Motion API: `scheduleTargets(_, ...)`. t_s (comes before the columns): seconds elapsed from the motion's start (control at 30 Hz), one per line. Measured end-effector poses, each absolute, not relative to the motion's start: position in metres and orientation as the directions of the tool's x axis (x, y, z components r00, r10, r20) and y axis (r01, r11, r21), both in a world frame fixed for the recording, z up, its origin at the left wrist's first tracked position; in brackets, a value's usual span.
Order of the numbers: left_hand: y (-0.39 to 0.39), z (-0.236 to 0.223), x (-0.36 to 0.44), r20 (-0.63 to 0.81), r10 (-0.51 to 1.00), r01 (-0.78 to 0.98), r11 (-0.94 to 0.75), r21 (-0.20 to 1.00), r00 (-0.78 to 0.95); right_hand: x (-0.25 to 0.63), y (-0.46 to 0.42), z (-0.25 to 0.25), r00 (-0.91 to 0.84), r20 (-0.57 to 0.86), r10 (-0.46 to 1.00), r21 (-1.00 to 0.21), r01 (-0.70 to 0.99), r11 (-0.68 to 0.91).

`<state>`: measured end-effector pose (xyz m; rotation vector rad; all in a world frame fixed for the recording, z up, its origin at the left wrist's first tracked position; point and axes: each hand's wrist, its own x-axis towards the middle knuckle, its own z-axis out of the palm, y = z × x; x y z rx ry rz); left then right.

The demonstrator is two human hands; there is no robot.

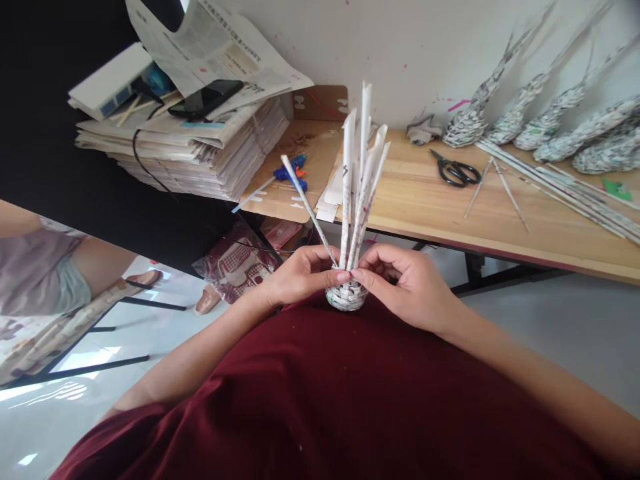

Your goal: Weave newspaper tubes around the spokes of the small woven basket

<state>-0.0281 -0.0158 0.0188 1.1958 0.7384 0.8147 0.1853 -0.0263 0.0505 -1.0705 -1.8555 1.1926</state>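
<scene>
- Here, we hold the woven paper base (347,297) in front of our maroon garment (325,387), near the front edge of the wooden surface (410,207); we cannot tell whether the cloth bears its weight.
- Our left hand (303,273) is narrow, its thumb and fingers pinching the base's rim, probably to steady it.
- Our right hand (407,283) is narrow too, its thumb pressing the rim from the other side and its fingers curled in; some fingertips are hidden. Gripping so low seems to leave the upright paper tubes (347,193) free above.
- One thin paper tube (307,200) leans out left of that bunch, apart from it at the top.
- Finished-looking woven pieces (465,127) line the surface's back edge, perhaps to leave its front free for work.
- Black scissors (455,173) lie between the surface's back and front edges, within easy reach, we judge; paper sticks (570,193) run toward its right end.
- On the cardboard (270,197) rests a blue glue gun (295,172), near the right edge.
- The newspaper stack (240,160) carries a dark phone (206,100) near its back edge.
- A loose newspaper sheet (225,53) shows printed columns and heavier headline characters, too small for us to read; we make out no brand.
</scene>
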Motion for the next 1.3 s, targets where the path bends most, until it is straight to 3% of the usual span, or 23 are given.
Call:
scheduleTargets(0.23,-0.016,0.023,-0.03,-0.017,0.831,-0.061,0.061,0.996,0.557,0.184,-0.03,0.047,-0.408,0.203,0.89,-0.909,0.259,0.326)
scheduleTargets(0.5,-0.018,0.026,-0.026,0.037,0.909,-0.091,0.001,0.996,0.416,0.19,-0.023,0.046,-0.465,0.093,0.88,-0.964,0.18,0.197)
scheduleTargets(0.83,-0.02,0.027,-0.029,-0.041,0.867,0.012,0.04,0.999,0.497,0.195,-0.026,0.044,-0.5,0.092,0.861,-0.912,0.304,0.275)
scheduleTargets(0.97,-0.018,0.029,-0.03,-0.057,0.844,0.04,0.043,0.998,0.533,0.197,-0.023,0.044,-0.5,0.039,0.865,-0.938,0.281,0.205)
scheduleTargets(1.3,-0.009,0.02,-0.028,0.035,0.79,-0.106,0.038,0.994,0.612,0.202,-0.012,0.045,-0.543,0.018,0.84,-0.95,0.252,0.184)
